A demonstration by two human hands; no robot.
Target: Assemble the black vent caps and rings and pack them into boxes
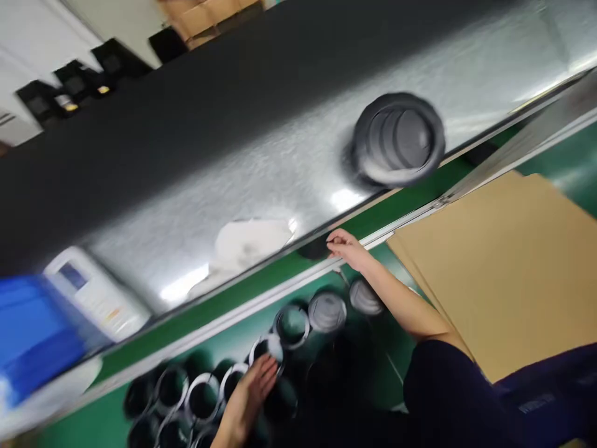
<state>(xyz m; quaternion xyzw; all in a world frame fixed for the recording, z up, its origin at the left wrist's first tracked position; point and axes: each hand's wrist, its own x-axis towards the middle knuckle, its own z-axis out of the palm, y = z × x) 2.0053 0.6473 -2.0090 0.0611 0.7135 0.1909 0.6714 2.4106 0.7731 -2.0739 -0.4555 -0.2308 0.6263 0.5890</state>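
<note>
My right hand [344, 247] reaches over the green strip beside the conveyor, its fingers pinched at the edge of a small dark round piece [314, 248]. Motion blur hides the detail of that piece. My left hand [252, 395] hovers over the green bench, fingers stretched out and nothing visible in them. Around it stand several black rings [203, 398] in rows, some with pale rims. Two grey ribbed discs [327, 311] lie between my hands at the end of the row. A large black ribbed round part [398, 140] rests on the conveyor.
The dark conveyor belt [209, 137] runs diagonally across the view. On its near side are crumpled white plastic [249, 242], a white device with a display [96, 295] and a blue bin [37, 336]. Flat cardboard [508, 267] lies at the right.
</note>
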